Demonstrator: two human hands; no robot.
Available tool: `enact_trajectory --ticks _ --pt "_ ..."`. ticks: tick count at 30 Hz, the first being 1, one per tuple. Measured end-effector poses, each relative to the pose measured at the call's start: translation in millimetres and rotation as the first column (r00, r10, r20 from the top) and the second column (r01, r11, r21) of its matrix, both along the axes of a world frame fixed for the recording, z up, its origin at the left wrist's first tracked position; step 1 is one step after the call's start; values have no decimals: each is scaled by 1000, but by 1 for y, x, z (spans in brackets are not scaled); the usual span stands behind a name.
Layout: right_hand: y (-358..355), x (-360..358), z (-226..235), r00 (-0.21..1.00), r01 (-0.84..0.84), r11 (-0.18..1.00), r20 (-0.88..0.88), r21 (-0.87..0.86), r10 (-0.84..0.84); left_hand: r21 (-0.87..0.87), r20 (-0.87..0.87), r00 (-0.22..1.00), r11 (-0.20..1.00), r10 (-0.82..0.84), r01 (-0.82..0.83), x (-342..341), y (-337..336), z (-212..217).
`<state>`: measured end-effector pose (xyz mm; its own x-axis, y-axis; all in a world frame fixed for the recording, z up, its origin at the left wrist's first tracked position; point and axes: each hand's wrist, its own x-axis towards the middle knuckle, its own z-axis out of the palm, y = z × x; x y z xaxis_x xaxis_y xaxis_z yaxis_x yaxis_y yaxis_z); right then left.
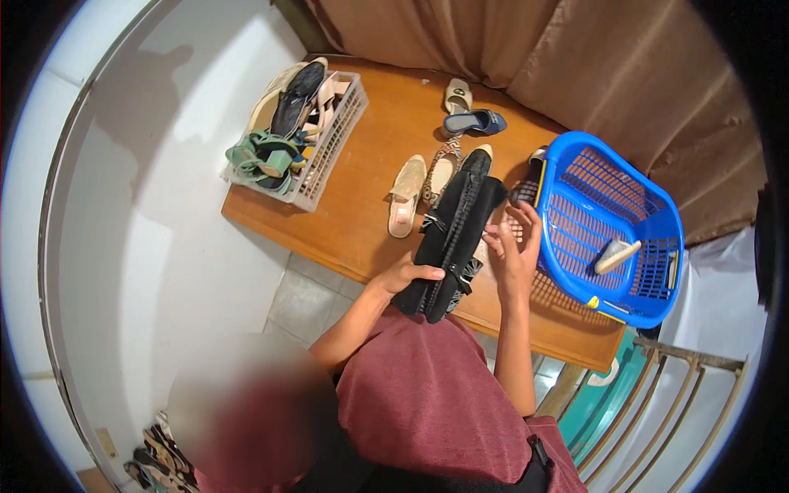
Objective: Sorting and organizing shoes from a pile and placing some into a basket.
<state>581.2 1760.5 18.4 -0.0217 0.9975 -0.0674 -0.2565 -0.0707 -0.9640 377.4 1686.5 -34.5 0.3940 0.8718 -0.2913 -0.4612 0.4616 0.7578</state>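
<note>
In front of my body, above the near side of the table, my left hand (404,274) grips a pair of black shoes (450,246) held side by side, its thumb lying across them. Thin black straps or bows and black-and-white patterned parts show at their edges. My right hand (514,251) is raised at their right side, fingers apart and slightly bent, the thumb side close to the shoes; whether it touches them I cannot tell. Just beyond lie a beige slip-on (406,197) and a patterned shoe (444,171), partly covered by the black pair.
A white crate (333,148) heaped with shoes stands at the table's left end. To the right, a blue basket (567,148) holds a light-coloured shoe (616,256). A blue mule (477,123) and a cream mule (458,96) lie at the back of the wooden table (362,238), near a brown curtain (427,33).
</note>
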Motion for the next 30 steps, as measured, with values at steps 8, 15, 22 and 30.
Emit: enact_trajectory --ticks 8,15,22,30 --pt "-37 -61 -10 900 -427 902 124 66 417 220 -208 956 962 208 -162 -43 -17 17" --pt "-34 -145 -17 921 -366 929 164 50 353 115 -144 956 964 254 -239 -92 -5 17" --pt "19 -270 -28 971 -175 978 186 111 153 385 -768 508 915 391 -121 -221 78 23" --pt "116 -389 -61 995 -87 995 -51 -55 85 301 -784 556 952 276 -50 -351 183 17"
